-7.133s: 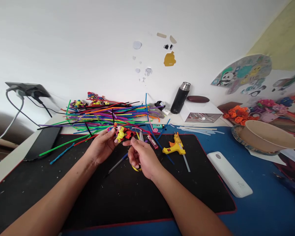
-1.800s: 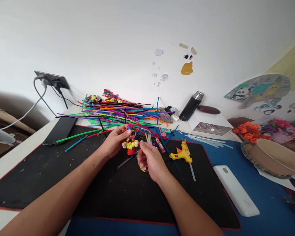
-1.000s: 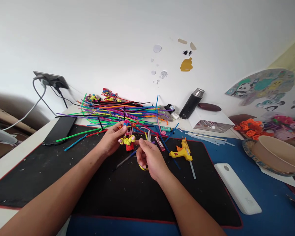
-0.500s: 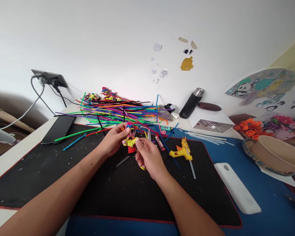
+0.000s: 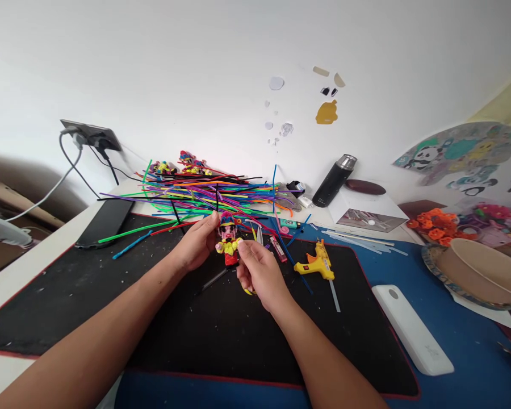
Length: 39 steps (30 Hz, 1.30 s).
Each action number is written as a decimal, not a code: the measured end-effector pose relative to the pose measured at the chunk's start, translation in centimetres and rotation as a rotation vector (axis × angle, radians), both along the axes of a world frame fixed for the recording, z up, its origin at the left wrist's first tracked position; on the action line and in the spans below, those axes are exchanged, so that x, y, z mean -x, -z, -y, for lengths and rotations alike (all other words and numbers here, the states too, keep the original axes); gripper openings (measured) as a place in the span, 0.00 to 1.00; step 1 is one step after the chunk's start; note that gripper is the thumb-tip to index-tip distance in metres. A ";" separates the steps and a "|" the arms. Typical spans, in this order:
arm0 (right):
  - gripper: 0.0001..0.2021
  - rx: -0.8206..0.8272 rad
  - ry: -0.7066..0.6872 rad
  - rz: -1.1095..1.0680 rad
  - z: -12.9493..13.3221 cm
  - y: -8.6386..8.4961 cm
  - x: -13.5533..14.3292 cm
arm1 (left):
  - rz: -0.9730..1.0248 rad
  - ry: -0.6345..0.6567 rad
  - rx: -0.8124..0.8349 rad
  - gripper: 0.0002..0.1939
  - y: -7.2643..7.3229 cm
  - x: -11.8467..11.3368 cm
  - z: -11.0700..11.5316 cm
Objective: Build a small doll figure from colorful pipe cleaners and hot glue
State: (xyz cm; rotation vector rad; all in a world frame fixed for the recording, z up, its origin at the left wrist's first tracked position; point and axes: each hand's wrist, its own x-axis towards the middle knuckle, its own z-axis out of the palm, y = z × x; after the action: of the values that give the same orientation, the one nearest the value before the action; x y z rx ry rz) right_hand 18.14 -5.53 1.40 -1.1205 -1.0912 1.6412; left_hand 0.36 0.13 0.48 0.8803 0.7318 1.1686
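A small pipe-cleaner doll [image 5: 229, 247] is held upright above the black mat, its face toward me. It has a blue and pink headpiece, a yellow top and a red lower part. My left hand [image 5: 197, 244] is closed at the doll's left side, thumb up by its head, the other fingertips hidden behind it. My right hand [image 5: 262, 272] pinches the doll's yellow arm between thumb and fingers. Under my right hand a yellow curved piece shows, too covered to name.
Behind my hands lies a heap of coloured pipe cleaners [image 5: 204, 196]. A yellow glue gun [image 5: 317, 262], a red lighter [image 5: 278, 249] and a white power bank [image 5: 413, 329] are to the right. A black flask [image 5: 334, 180] leans at the wall; a black phone [image 5: 104, 222] lies left.
My left thumb has moved off the doll's face to the side of its head, so the face now shows. My right hand keeps its pinch. The view has shifted slightly.
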 end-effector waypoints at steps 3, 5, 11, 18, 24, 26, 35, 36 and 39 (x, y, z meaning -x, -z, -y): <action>0.32 -0.003 -0.001 0.001 0.0 0.1 0.0 | 0.002 -0.004 0.003 0.31 0.0 0.0 0.0; 0.32 -0.004 -0.004 0.005 0.1 0.2 0.0 | 0.008 -0.004 -0.004 0.31 0.0 0.0 0.0; 0.31 -0.011 -0.012 0.002 0.1 0.2 0.0 | 0.030 0.040 -0.005 0.23 -0.4 0.2 0.0; 0.32 -0.024 -0.012 0.010 0.2 0.1 0.0 | 0.008 0.056 0.024 0.18 -0.6 0.7 0.2; 0.30 -0.086 -0.030 0.070 0.3 0.0 0.0 | -0.024 0.048 0.019 0.17 -1.2 0.6 0.4; 0.30 -0.098 -0.036 0.087 0.3 0.1 0.0 | -0.036 0.045 0.027 0.17 -1.3 0.5 0.5; 0.27 -0.140 -0.057 0.140 0.6 0.1 0.1 | -0.014 0.078 0.050 0.15 -0.9 0.6 0.4; 0.27 -0.139 -0.056 0.139 0.6 0.0 0.1 | -0.016 0.083 0.044 0.15 -0.9 0.7 0.4; 0.27 -0.120 -0.053 0.117 0.5 -0.2 0.0 | -0.011 0.116 -0.001 0.17 -1.0 0.8 0.4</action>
State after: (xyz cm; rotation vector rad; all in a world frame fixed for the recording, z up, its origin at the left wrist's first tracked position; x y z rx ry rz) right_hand 18.11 -6.05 1.55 -1.1287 -1.2866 1.5445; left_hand -0.45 -0.25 1.45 0.9188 0.6800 1.0619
